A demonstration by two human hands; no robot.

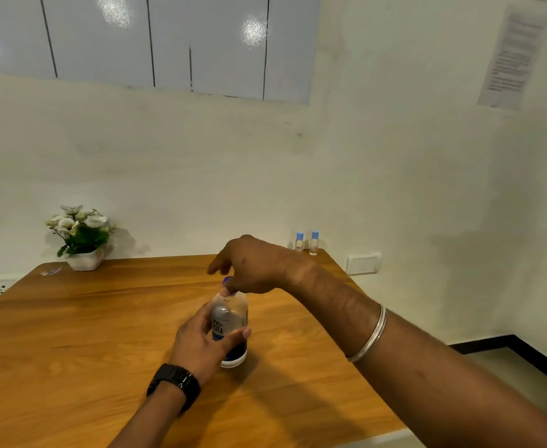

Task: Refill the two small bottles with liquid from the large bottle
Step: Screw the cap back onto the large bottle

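The large bottle [230, 328] stood upright near the middle of the wooden desk [71, 334]. The left hand [201, 342] curled round its body, thumb across the label, wrist bearing a black watch [175, 384]. The right hand [252, 265] arched over from the right, wrist bent, fingertips pinching the blue cap [226, 281]. The two small bottles [307, 242] stood side by side at the desk's far right corner, against the wall.
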